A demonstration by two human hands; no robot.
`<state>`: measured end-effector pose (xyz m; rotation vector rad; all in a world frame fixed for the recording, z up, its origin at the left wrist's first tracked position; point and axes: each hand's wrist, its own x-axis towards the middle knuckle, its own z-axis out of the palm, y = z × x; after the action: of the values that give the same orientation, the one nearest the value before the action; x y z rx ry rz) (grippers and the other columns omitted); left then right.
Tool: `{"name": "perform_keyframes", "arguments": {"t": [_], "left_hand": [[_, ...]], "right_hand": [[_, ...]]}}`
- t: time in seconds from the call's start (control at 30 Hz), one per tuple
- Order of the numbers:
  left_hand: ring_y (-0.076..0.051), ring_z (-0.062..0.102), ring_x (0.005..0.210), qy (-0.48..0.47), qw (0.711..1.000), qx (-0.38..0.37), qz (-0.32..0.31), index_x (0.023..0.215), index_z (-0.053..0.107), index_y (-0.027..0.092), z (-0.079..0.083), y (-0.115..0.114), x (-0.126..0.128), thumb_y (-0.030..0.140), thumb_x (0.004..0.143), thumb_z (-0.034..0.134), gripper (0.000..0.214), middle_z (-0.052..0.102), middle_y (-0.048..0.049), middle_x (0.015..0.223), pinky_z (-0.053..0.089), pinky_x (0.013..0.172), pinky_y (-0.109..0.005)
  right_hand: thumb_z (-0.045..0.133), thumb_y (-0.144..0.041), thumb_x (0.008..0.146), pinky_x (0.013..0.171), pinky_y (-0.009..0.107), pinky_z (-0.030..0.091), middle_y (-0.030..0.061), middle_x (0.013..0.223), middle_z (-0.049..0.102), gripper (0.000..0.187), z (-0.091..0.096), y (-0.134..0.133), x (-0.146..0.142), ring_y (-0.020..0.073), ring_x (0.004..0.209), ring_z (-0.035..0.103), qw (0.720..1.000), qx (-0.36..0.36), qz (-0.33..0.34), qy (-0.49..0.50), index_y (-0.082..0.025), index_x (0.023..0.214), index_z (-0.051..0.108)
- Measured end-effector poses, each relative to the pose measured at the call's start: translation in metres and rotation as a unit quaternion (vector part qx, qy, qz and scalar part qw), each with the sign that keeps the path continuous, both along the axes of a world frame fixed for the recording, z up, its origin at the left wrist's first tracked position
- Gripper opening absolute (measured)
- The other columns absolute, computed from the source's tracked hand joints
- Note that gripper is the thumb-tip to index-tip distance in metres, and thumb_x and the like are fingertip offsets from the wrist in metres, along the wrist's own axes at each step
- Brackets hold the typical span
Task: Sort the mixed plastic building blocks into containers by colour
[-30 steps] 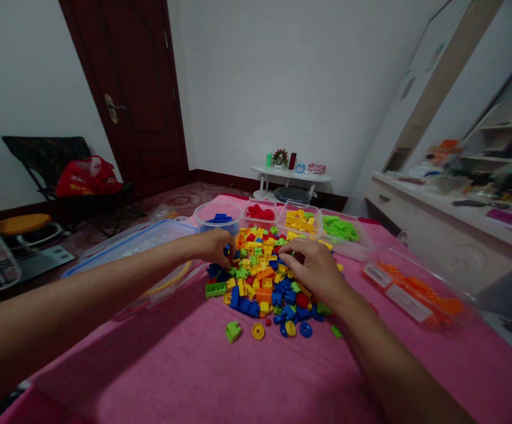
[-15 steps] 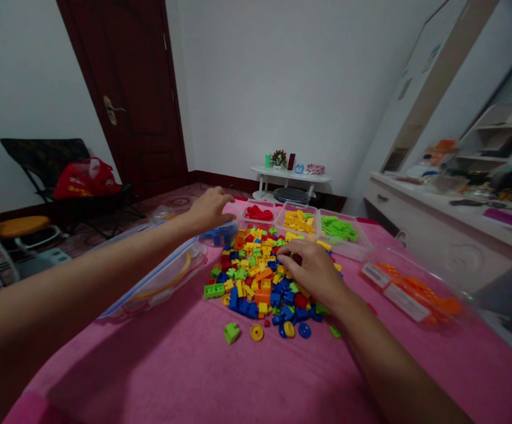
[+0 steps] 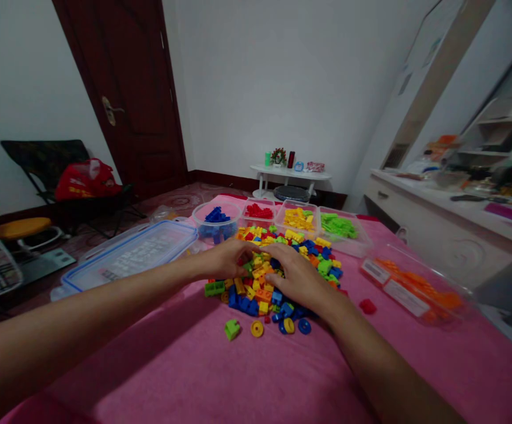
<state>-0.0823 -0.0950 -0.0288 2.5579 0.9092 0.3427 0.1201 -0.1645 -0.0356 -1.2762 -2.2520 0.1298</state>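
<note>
Plastic bricks [image 3: 314, 254] in a pile, directly under both hands. Left hand [image 3: 227, 259] on the pile's left edge, fingers curled inward, grip impossible to tell. Right hand [image 3: 294, 279] on its near side, fingers spread flat. Behind the pile's left corner, nearer the left hand: blue tub [image 3: 217, 222].

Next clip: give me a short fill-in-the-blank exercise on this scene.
The left hand and the right hand both lie on the pile of mixed bricks. The cloth under it is ____. The round tub holds only ____ pieces. Between the red-filled tub and the green-filled tub, the middle tub holds ____ pieces.
Missing words: pink, blue, yellow.
</note>
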Motion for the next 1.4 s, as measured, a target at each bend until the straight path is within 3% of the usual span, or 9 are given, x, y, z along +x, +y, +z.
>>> {"name": "perform_keyframes", "arguments": {"t": [0.2,0.33,0.47,0.6,0.97,1.1,1.23,1.3,1.4], "left_hand": [[-0.011,0.055,0.067,-0.183,0.963,-0.199,-0.014,0.121,0.054,0.011,-0.008,-0.003,0.013,0.022,0.066,0.063,0.057,0.061,-0.0020,0.080,0.046,0.064,-0.022],[-0.008,0.048,0.055,-0.206,0.942,-0.262,0.045,0.119,0.054,0.008,-0.003,-0.006,0.015,0.030,0.068,0.061,0.055,0.056,0.0003,0.070,0.041,0.054,-0.020],[-0.009,0.047,0.052,-0.082,0.969,-0.198,0.127,0.092,0.067,0.011,0.018,-0.002,-0.008,0.035,0.075,0.049,0.034,0.056,-0.0011,0.065,0.034,0.046,-0.019],[-0.010,0.047,0.054,0.081,0.986,-0.109,0.098,0.067,0.067,0.014,0.031,-0.004,-0.041,0.033,0.077,0.044,0.031,0.057,-0.0014,0.060,0.033,0.050,-0.020],[-0.021,0.059,0.070,0.262,0.955,0.105,0.094,0.074,0.070,0.018,0.015,-0.049,-0.047,0.030,0.067,0.059,0.018,0.068,-0.0096,0.079,0.038,0.059,-0.027],[-0.013,0.052,0.055,0.173,0.981,0.000,0.089,0.071,0.069,0.016,0.024,-0.030,-0.043,0.029,0.069,0.056,0.018,0.063,-0.0030,0.062,0.034,0.051,-0.023],[-0.008,0.046,0.050,-0.038,0.979,-0.150,0.134,0.068,0.063,0.014,0.022,0.003,-0.027,0.037,0.070,0.061,0.023,0.053,0.0025,0.054,0.032,0.046,-0.018],[-0.008,0.050,0.052,-0.165,0.938,-0.258,0.161,0.069,0.059,0.013,0.017,0.016,-0.012,0.037,0.068,0.065,0.025,0.054,0.0022,0.058,0.035,0.045,-0.016],[-0.010,0.061,0.065,-0.345,0.820,-0.423,0.170,0.079,0.058,0.013,0.012,0.028,0.015,0.028,0.071,0.064,0.018,0.064,-0.0032,0.076,0.043,0.049,-0.015]], "right_hand": [[0.065,-0.020,0.074,0.095,0.036,0.041,0.0059,0.121,0.060,0.064,-0.001,0.000,-0.003,0.0212,0.111,0.054,0.999,-0.010,-0.016,0.033,-0.025,0.134,0.043],[0.062,-0.019,0.075,0.090,0.033,0.043,0.0044,0.113,0.065,0.047,0.001,0.003,0.001,0.0196,0.103,0.059,0.999,-0.002,-0.035,0.030,-0.024,0.122,0.056],[0.062,-0.026,0.077,0.082,0.030,0.044,0.0052,0.103,0.068,0.027,0.006,0.005,0.011,0.0197,0.095,0.061,0.997,-0.013,-0.079,-0.007,-0.021,0.103,0.067],[0.058,-0.035,0.080,0.067,0.028,0.043,0.0043,0.091,0.070,0.022,0.012,0.006,0.020,0.0189,0.080,0.063,0.990,-0.039,-0.129,-0.038,-0.023,0.094,0.070],[0.058,-0.018,0.072,0.076,0.029,0.044,0.0042,0.102,0.068,0.032,0.015,0.008,0.027,0.0186,0.085,0.061,0.989,-0.043,-0.125,-0.064,-0.023,0.101,0.069],[0.051,-0.005,0.066,0.084,0.029,0.042,0.0027,0.105,0.068,0.041,0.014,0.009,0.029,0.0192,0.095,0.060,0.987,-0.047,-0.130,-0.078,-0.023,0.098,0.069],[0.049,-0.002,0.064,0.085,0.028,0.042,0.0024,0.100,0.068,0.040,0.014,0.010,0.029,0.0185,0.096,0.059,0.987,-0.047,-0.135,-0.075,-0.022,0.091,0.070],[0.050,-0.004,0.065,0.085,0.028,0.042,0.0023,0.099,0.069,0.037,0.014,0.010,0.030,0.0186,0.096,0.059,0.988,-0.042,-0.135,-0.063,-0.022,0.090,0.070],[0.049,-0.004,0.064,0.087,0.030,0.043,0.0027,0.099,0.069,0.037,0.015,0.010,0.032,0.0188,0.096,0.059,0.989,-0.035,-0.135,-0.044,-0.021,0.090,0.069]]}}
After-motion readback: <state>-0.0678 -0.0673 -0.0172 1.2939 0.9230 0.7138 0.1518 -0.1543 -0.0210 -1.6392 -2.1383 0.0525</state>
